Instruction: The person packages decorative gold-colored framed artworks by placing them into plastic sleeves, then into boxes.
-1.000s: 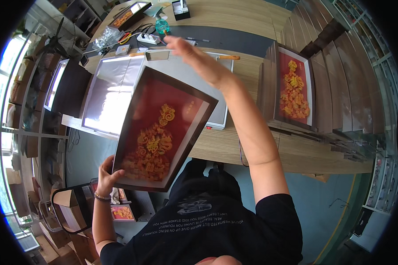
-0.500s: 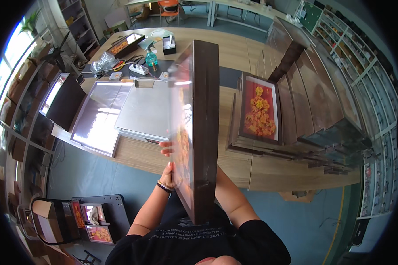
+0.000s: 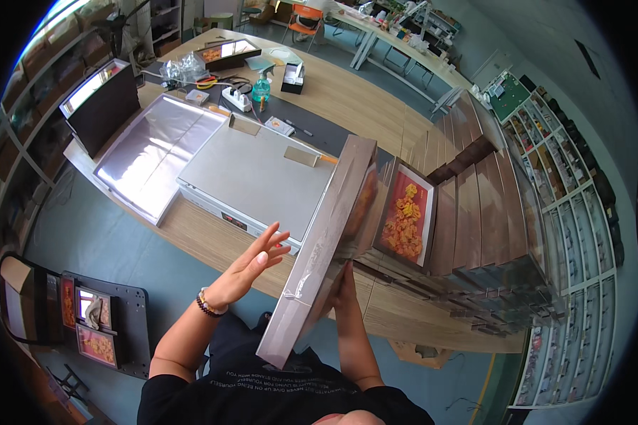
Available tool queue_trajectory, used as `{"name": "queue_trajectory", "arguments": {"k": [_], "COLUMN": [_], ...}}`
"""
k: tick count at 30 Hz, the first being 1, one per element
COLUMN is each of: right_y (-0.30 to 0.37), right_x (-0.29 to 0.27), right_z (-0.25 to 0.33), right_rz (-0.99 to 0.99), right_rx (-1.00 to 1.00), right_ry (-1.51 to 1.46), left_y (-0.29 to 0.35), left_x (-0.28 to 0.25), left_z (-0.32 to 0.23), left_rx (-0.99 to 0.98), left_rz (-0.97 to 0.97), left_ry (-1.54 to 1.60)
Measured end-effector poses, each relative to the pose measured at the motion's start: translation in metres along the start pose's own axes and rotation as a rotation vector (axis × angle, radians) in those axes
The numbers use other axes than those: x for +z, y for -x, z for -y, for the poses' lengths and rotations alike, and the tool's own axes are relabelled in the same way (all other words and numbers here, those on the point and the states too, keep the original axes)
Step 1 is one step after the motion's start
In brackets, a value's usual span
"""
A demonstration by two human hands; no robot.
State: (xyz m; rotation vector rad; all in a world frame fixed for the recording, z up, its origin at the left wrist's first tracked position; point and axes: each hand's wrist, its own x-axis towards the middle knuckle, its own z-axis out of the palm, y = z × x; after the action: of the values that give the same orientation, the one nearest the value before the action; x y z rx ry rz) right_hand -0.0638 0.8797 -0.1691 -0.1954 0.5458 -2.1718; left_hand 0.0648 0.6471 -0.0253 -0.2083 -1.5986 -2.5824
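A dark brown picture frame [image 3: 317,262] stands tilted on edge in front of me, wrapped in shiny clear film with wrinkles along its side. Its orange and red picture faces right and shows only as a sliver. My right hand [image 3: 344,286] is closed on the frame's right side, fingers partly hidden behind it. Left of the frame, my left hand [image 3: 252,269] is raised with fingers stretched out, holding nothing. Beyond that hand lies a flat grey metal plate machine [image 3: 252,173] with a small control panel on its front.
Silvery film sheet [image 3: 145,152] lies left of the machine. Stacked brown frames [image 3: 475,212] fill the table's right, beside a framed red picture with yellow flowers [image 3: 406,219]. A spray bottle [image 3: 261,88], power strip [image 3: 236,99] and black box [image 3: 293,78] stand farther back. Small framed pictures [image 3: 96,343] rest lower left.
The frame has turned, so its picture faces right instead of left, and it leans lower. My left hand has come off it and opened. The view has shifted.
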Motion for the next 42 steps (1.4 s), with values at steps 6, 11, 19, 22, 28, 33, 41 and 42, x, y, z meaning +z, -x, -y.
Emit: {"name": "queue_trajectory", "arguments": {"k": [6,11,19,22,28,33,41,42], "right_y": [0.011,0.006,-0.024,-0.053,-0.078,-0.083,-0.083,-0.083], "right_x": [0.049,0.050,0.101,0.108,0.101,0.096,0.096,0.099], "right_z": [-0.011,-0.033,-0.035,-0.039,-0.076,-0.085,-0.086,-0.088], "right_rz": [-0.373,-0.425,-0.705,-0.789,-0.916,-1.015,-1.112,-1.126], "right_rx": [-0.190,-0.256,-0.286,-0.143,-0.106,-0.017,0.144,0.160], "right_ry": [0.384,0.433,0.888,0.902,0.524,0.584,0.670,0.676], "left_y": [-0.010,0.005,0.042,0.031,0.012,0.002,-0.006,-0.003], "left_x": [0.016,-0.009,-0.081,-0.116,-0.173,-0.195,-0.199,-0.199], "left_z": [-0.055,-0.045,0.006,0.035,0.037,0.052,0.052,0.052], "left_rx": [0.119,0.162,-0.292,-0.204,-0.374,-0.421,-0.579,-0.580], "left_rz": [0.095,-0.025,-0.285,-0.365,-0.215,-0.167,-0.139,-0.139], "left_ry": [-0.880,-0.807,-0.450,-0.381,-0.354,-0.271,-0.431,-0.419]}}
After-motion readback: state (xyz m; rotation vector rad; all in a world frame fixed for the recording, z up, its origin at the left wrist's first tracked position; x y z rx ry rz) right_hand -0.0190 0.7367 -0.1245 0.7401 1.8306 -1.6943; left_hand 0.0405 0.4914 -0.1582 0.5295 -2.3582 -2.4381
